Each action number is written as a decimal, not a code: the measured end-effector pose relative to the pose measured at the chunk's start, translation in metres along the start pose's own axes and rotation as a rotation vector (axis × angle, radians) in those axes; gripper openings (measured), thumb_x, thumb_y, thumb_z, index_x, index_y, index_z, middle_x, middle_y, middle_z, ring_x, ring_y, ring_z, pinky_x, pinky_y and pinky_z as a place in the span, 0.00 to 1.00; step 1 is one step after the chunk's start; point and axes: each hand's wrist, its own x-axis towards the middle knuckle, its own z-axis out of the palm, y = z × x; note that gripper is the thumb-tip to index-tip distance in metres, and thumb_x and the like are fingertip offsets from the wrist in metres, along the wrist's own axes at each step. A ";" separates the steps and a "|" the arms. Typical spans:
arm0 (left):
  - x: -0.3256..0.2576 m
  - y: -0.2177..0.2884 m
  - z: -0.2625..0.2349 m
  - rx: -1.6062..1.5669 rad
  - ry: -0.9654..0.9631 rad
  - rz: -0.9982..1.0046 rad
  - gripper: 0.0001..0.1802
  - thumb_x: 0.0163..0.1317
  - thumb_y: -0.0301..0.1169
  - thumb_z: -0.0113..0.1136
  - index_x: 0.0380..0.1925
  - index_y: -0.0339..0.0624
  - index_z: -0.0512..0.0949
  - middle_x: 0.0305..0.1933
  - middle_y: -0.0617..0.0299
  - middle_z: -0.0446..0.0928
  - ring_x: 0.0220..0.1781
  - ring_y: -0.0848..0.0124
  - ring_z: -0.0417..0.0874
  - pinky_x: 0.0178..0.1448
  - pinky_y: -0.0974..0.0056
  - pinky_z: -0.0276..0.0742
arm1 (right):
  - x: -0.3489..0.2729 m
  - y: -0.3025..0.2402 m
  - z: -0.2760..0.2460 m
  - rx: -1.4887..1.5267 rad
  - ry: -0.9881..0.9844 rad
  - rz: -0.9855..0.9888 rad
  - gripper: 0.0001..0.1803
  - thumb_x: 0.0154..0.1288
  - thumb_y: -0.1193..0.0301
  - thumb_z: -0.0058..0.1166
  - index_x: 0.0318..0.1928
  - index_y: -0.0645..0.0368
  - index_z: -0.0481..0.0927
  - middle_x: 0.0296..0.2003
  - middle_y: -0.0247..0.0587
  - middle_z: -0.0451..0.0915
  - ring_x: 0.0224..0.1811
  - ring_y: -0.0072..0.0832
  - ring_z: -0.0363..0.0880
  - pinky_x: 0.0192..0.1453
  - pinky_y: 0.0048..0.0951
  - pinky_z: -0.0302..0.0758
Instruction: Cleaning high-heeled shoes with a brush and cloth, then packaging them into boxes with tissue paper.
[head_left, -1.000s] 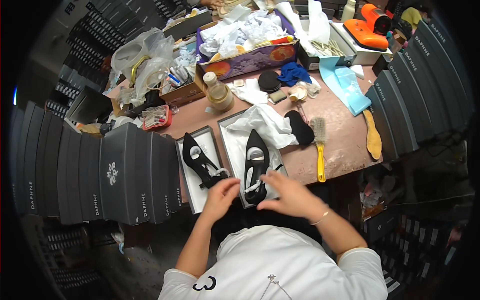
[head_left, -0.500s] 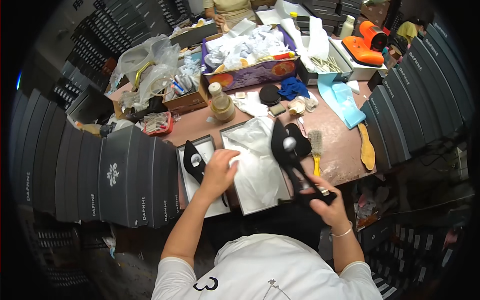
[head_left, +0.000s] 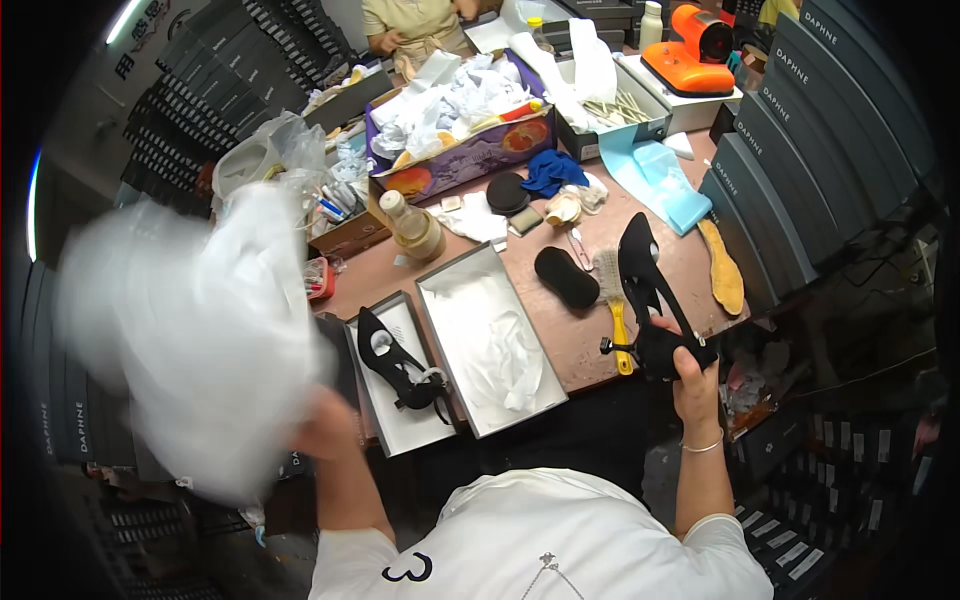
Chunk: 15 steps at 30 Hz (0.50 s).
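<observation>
A large sheet of white tissue paper (head_left: 200, 330), smeared by motion, hangs from my left hand (head_left: 328, 425) at the left, over the stacked shoe boxes. My right hand (head_left: 692, 385) grips a black high-heeled shoe (head_left: 645, 270) by its heel end, toe pointing away, above the table's right part. The matching black shoe (head_left: 395, 362) lies in a narrow box half (head_left: 398, 440) at the middle left. Beside it is the other box half (head_left: 545, 395), white inside, with crumpled tissue (head_left: 500, 360) in it.
A yellow-handled brush (head_left: 620, 330) and a black oval pad (head_left: 567, 278) lie near the held shoe. Behind stand a glue bottle (head_left: 415, 228) and a purple carton (head_left: 460, 165) of crumpled paper. Dark shoe boxes (head_left: 800, 200) are stacked at right. A person (head_left: 415, 30) sits opposite.
My left hand has pulled tissue paper out of the box and swung it left. The right hand has raised the shoe and moved it right. The view has shifted somewhat.
</observation>
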 end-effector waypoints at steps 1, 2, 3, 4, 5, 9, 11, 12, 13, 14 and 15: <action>-0.025 0.002 -0.002 0.065 -0.053 -0.073 0.13 0.67 0.25 0.50 0.49 0.32 0.76 0.43 0.56 0.80 0.42 0.72 0.80 0.50 0.68 0.76 | 0.007 0.000 0.006 0.015 -0.006 0.020 0.31 0.60 0.58 0.57 0.54 0.74 0.76 0.48 0.46 0.81 0.47 0.28 0.80 0.55 0.28 0.75; -0.049 -0.003 0.001 0.114 -0.102 -0.150 0.13 0.68 0.25 0.50 0.48 0.31 0.77 0.42 0.56 0.81 0.42 0.72 0.80 0.50 0.67 0.76 | 0.009 -0.001 0.009 0.015 -0.024 0.008 0.31 0.60 0.58 0.57 0.54 0.74 0.76 0.48 0.47 0.81 0.47 0.28 0.80 0.55 0.28 0.75; -0.058 -0.009 0.009 0.159 -0.158 -0.217 0.12 0.68 0.26 0.51 0.47 0.30 0.77 0.42 0.55 0.81 0.42 0.72 0.80 0.51 0.66 0.76 | 0.014 -0.003 0.012 0.015 -0.034 -0.017 0.31 0.60 0.58 0.56 0.54 0.75 0.76 0.48 0.47 0.81 0.47 0.28 0.81 0.54 0.27 0.75; -0.060 -0.011 0.013 0.209 -0.216 -0.289 0.12 0.69 0.27 0.51 0.46 0.30 0.78 0.42 0.55 0.82 0.43 0.72 0.80 0.51 0.66 0.75 | 0.017 -0.002 0.017 0.020 -0.041 -0.034 0.31 0.60 0.58 0.56 0.54 0.75 0.76 0.48 0.47 0.80 0.47 0.29 0.81 0.54 0.27 0.75; -0.043 0.002 0.019 0.042 0.002 -0.288 0.12 0.70 0.27 0.50 0.45 0.29 0.78 0.42 0.56 0.82 0.43 0.74 0.79 0.51 0.67 0.75 | 0.015 -0.004 0.016 0.054 -0.092 0.007 0.28 0.62 0.62 0.55 0.54 0.75 0.76 0.50 0.47 0.79 0.51 0.29 0.78 0.58 0.29 0.73; 0.033 -0.008 0.040 0.115 0.298 -0.148 0.16 0.71 0.34 0.53 0.46 0.30 0.80 0.35 0.62 0.83 0.37 0.74 0.81 0.48 0.69 0.75 | 0.009 -0.015 0.032 0.153 -0.211 0.010 0.36 0.60 0.56 0.56 0.55 0.79 0.72 0.48 0.55 0.80 0.50 0.36 0.81 0.57 0.34 0.76; 0.052 -0.069 0.036 0.301 0.170 -0.291 0.18 0.69 0.36 0.56 0.48 0.31 0.78 0.36 0.59 0.83 0.38 0.70 0.82 0.49 0.67 0.75 | 0.002 -0.015 0.044 0.114 -0.206 -0.020 0.38 0.59 0.51 0.56 0.55 0.78 0.73 0.47 0.55 0.80 0.49 0.36 0.81 0.56 0.33 0.76; 0.051 -0.102 0.032 0.424 0.053 -0.429 0.20 0.67 0.37 0.58 0.51 0.32 0.77 0.41 0.56 0.82 0.41 0.69 0.82 0.51 0.67 0.75 | -0.004 -0.013 0.048 0.093 -0.203 -0.018 0.40 0.58 0.50 0.57 0.55 0.78 0.73 0.47 0.55 0.80 0.49 0.36 0.81 0.56 0.33 0.76; 0.039 -0.128 0.032 0.300 0.114 -0.438 0.21 0.66 0.38 0.59 0.53 0.34 0.75 0.44 0.53 0.81 0.44 0.67 0.81 0.54 0.66 0.74 | -0.008 -0.012 0.051 0.059 -0.176 -0.021 0.41 0.58 0.47 0.56 0.54 0.78 0.73 0.46 0.55 0.80 0.48 0.37 0.81 0.56 0.33 0.76; 0.029 -0.149 0.034 0.174 0.184 -0.443 0.23 0.65 0.38 0.60 0.56 0.35 0.74 0.47 0.51 0.79 0.47 0.64 0.81 0.56 0.65 0.73 | -0.011 -0.012 0.050 0.038 -0.190 -0.010 0.41 0.58 0.47 0.56 0.54 0.78 0.73 0.46 0.56 0.80 0.49 0.37 0.81 0.56 0.34 0.76; 0.024 -0.160 0.035 0.049 0.249 -0.441 0.26 0.64 0.38 0.60 0.59 0.37 0.72 0.51 0.48 0.78 0.50 0.62 0.80 0.59 0.64 0.72 | -0.014 -0.009 0.046 0.019 -0.199 -0.002 0.41 0.58 0.47 0.56 0.53 0.78 0.74 0.46 0.56 0.80 0.49 0.37 0.81 0.56 0.34 0.76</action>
